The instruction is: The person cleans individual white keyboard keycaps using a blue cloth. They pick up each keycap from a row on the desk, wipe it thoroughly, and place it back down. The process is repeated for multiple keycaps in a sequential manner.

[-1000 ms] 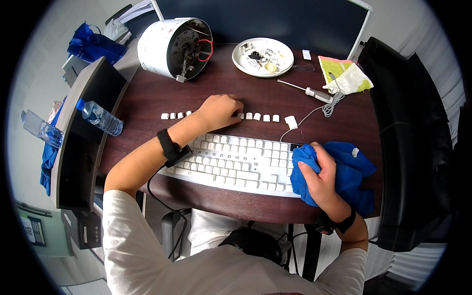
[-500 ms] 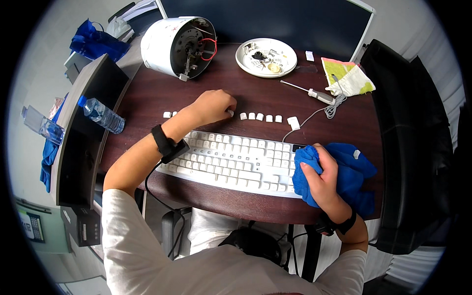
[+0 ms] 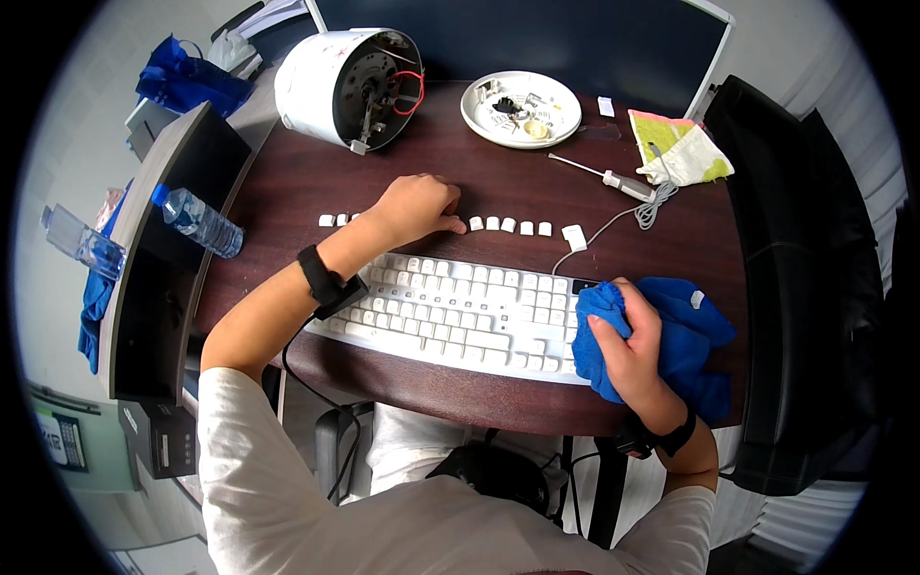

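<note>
At dark brown table (image 3: 537, 192), facing white keyboard (image 3: 455, 314); curling left hand (image 3: 420, 206) amid white keycaps (image 3: 508, 224) rowed just beyond it, cannot tell if pinching one; clutching blue cloth (image 3: 682, 331) in right hand (image 3: 634, 347) at keyboard's right end.

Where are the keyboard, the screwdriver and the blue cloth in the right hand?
Keyboard (image 3: 452, 317): head view, on the keys near its middle.
Screwdriver (image 3: 626, 184): head view, on its handle.
Cloth (image 3: 684, 324): head view, on the loose part.
</note>
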### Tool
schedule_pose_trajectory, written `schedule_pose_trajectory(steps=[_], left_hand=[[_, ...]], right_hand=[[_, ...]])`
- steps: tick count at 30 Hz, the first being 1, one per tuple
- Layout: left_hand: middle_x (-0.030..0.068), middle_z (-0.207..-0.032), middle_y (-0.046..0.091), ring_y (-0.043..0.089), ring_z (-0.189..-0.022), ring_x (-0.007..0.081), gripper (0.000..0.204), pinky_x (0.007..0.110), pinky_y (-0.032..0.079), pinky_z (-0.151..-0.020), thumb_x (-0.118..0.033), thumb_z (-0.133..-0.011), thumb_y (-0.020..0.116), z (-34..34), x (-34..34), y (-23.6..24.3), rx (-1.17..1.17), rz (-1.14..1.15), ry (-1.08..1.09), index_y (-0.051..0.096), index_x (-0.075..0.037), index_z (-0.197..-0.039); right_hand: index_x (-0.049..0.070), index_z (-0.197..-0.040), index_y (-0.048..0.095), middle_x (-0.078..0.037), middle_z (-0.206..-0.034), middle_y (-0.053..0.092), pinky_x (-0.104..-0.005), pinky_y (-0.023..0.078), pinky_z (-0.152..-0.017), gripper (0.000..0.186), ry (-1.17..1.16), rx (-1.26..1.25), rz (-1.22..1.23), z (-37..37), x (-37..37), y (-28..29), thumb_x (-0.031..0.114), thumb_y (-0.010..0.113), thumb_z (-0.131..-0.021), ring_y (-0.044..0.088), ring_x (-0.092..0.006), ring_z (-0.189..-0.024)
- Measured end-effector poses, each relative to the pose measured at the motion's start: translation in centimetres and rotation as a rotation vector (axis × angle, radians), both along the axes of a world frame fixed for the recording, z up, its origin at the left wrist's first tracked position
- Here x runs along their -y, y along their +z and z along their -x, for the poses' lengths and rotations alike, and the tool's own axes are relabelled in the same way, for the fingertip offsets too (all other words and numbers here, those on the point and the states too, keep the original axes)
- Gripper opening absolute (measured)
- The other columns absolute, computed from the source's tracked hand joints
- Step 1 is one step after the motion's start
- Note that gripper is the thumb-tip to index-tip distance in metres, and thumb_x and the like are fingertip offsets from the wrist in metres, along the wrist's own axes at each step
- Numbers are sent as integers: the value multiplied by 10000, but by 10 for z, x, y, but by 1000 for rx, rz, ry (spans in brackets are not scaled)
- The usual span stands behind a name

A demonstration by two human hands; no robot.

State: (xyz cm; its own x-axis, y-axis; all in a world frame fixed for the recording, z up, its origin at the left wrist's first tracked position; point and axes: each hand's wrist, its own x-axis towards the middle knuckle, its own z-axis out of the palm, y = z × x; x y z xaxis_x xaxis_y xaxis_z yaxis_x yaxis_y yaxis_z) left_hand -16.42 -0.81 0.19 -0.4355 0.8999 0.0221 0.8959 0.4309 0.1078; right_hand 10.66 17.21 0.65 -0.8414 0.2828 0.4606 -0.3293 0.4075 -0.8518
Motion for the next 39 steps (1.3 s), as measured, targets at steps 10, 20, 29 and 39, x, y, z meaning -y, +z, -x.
schedule_pose_trajectory(steps=[10, 20, 29, 39], left_hand=[[88, -843, 632, 615, -792, 274, 191, 381, 485, -697, -234, -756, 700, 9, 6, 10, 135, -17, 3, 657, -54, -803], [76, -853, 626, 614, -824, 264, 121, 370, 497, -711, -173, -735, 682, 2, 2, 4, 68, 22, -17, 661, -69, -793], [81, -876, 624, 616, -831, 264, 141, 372, 499, -717, -156, -725, 681, 3, 2, 11, 59, -5, -48, 657, -63, -827], [81, -915, 631, 610, -878, 270, 251, 378, 498, -745, -224, -722, 721, -16, -32, 4, 73, -25, -121, 655, -60, -900]], right_hand=[[-27, -861, 549, -81, -754, 541, -255, 417, -603, 107, 8, 10, 16, 0, 0, -1, 3, 603, -774, 526, -137, -655], [-29, -864, 551, -78, -754, 535, -256, 415, -603, 104, 6, 4, 5, -1, 0, 2, -17, 598, -771, 527, -140, -658], [-31, -869, 554, -81, -751, 535, -255, 418, -602, 105, -4, -12, 0, -1, 0, 2, -17, 600, -775, 531, -141, -654], [-25, -867, 540, -75, -753, 532, -252, 419, -607, 103, -26, 14, 44, -2, -2, -2, -5, 605, -790, 526, -134, -660]])
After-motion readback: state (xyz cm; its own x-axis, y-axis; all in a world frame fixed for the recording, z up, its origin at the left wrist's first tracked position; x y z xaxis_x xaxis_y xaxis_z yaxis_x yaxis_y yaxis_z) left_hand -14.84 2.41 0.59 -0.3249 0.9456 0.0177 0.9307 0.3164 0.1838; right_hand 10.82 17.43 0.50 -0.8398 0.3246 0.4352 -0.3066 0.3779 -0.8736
